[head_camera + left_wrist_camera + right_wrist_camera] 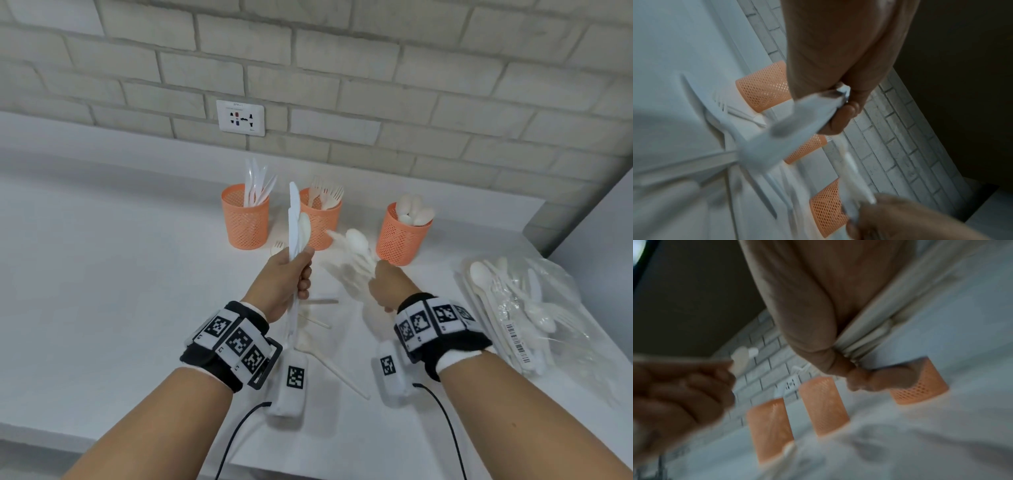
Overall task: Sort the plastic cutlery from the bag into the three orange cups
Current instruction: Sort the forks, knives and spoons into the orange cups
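Three orange mesh cups stand by the brick wall: the left cup (245, 221) holds knives, the middle cup (320, 219) forks, the right cup (402, 234) spoons. My left hand (291, 274) grips an upright bunch of white knives and a spoon (295, 219) in front of the middle cup. My right hand (383, 284) grips a blurred bunch of spoons (356, 246) just left of the right cup. In the left wrist view the left hand's fingers (840, 113) curl round the white handles. In the right wrist view the right hand's fingers (859, 378) close round the pale handles (865, 337).
The clear plastic bag (534, 315) with more cutlery lies at the right on the white counter (120, 274). Loose forks (329, 363) lie on the counter below my hands. A wall socket (240, 117) sits above the cups. The counter's front edge runs near my forearms.
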